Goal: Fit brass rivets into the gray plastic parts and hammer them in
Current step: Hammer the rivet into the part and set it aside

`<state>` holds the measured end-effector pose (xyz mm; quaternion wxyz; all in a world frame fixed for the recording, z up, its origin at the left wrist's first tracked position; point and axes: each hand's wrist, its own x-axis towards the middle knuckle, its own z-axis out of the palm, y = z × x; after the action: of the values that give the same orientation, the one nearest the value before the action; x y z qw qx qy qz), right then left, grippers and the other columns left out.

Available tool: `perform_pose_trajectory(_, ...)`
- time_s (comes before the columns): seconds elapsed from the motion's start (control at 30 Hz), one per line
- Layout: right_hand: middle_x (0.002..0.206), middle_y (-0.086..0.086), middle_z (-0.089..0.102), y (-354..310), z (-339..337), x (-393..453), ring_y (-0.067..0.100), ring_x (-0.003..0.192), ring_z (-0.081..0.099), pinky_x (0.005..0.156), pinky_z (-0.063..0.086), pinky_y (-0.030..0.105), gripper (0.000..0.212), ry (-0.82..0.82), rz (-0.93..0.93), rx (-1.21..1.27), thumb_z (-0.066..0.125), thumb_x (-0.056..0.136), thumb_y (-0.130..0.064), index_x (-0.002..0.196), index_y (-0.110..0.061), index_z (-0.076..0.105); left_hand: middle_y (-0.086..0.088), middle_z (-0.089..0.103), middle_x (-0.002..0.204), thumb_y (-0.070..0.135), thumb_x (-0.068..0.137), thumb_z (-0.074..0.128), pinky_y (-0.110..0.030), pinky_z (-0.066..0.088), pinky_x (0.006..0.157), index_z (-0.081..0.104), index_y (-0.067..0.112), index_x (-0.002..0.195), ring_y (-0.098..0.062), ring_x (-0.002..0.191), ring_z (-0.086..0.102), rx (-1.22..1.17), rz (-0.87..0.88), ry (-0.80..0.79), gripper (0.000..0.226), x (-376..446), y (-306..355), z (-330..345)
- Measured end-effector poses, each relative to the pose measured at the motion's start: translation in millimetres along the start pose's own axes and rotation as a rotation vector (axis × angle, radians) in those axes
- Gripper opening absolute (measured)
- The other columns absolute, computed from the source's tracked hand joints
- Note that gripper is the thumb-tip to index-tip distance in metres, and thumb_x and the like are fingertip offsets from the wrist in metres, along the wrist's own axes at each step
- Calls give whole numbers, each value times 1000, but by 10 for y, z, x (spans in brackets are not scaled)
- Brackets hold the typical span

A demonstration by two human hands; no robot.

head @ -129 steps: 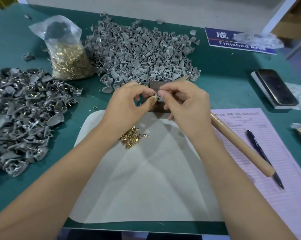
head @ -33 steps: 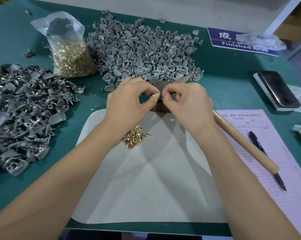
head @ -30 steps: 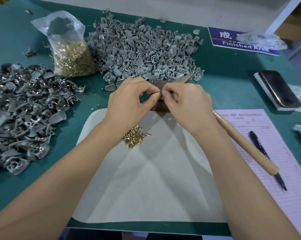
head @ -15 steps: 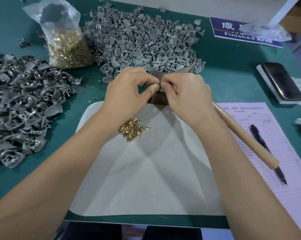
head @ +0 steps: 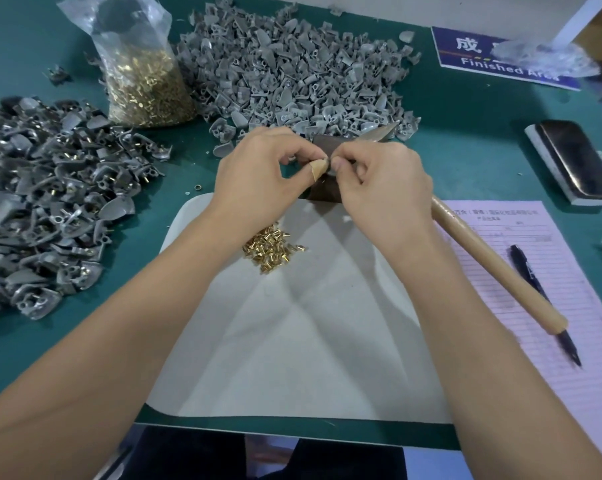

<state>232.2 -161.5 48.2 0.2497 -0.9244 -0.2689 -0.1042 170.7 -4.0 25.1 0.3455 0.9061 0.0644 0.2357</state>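
My left hand [head: 258, 178] and my right hand [head: 379, 181] meet fingertip to fingertip above a dark block [head: 322, 194], pinching one small gray plastic part [head: 330, 168] between them; the part is almost hidden by the fingers. Tape wraps my left thumb tip. A small heap of loose brass rivets [head: 271, 249] lies on the white mat [head: 292, 341] below my left wrist. A hammer with a wooden handle [head: 493, 268] lies under my right hand, its metal head [head: 382, 133] beside the block.
A pile of bare gray parts [head: 292, 71] lies at the back, a pile of riveted parts [head: 46, 195] at the left. A plastic bag of rivets [head: 140, 71] stands between them. Right: a pink form [head: 541, 282], a pen [head: 541, 299], a phone [head: 576, 161], a "Finished Area" sign [head: 500, 60].
Both hands stay pinched together over the block, with only small finger shifts. The view has tilted slightly; nothing on the table has moved.
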Motion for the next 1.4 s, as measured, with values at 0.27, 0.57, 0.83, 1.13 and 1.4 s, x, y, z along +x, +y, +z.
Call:
perform_pose_trajectory(0.27, 65, -7, 48, -21, 9, -44, 27, 81, 58, 62, 40, 34, 14, 17, 19, 2, 58, 94, -32, 93, -31, 71, 15, 65, 92, 38, 93, 70, -39, 49, 84, 76, 35, 101, -10, 93, 54, 0, 15, -19, 10, -19, 28, -6)
perform_pose_trajectory(0.57, 56, -18, 49, 118, -164, -78, 6, 60, 47, 63, 45, 31, 14, 194, 94, 249, 64, 95, -39, 97, -29, 73, 12, 64, 91, 37, 92, 73, -40, 50, 79, 78, 35, 100, -9, 88, 53, -45, -15, 21, 9, -23, 28, 19)
perform_pose_trajectory(0.83, 102, -5, 57, 473, -332, -102, 24, 99, 57, 72, 35, 34, 33, -33, 224, -130, 64, 89, -60, 106, -32, 67, 20, 65, 93, 41, 91, 74, -35, 53, 77, 77, 39, 105, -6, 87, 56, -64, -42, 33, 15, -39, -7, 59)
perform_pose_trajectory(1.13, 110, -1, 52, 411, -397, -135, 33, 84, 54, 70, 37, 40, 21, 26, 193, -88, 56, 101, -38, 115, -24, 49, 17, 66, 89, 48, 92, 70, -38, 51, 76, 77, 43, 93, -9, 91, 53, 12, -83, 35, 9, -16, 43, 58)
perform_pose_trajectory(1.4, 97, -6, 74, 261, -487, -168, 30, 95, 65, 76, 50, 41, 28, 44, 134, 29, 47, 103, -48, 130, -43, 51, 20, 64, 88, 50, 92, 66, -21, 31, 58, 78, 40, 102, -11, 93, 51, 184, 37, 59, 18, 18, 50, 32)
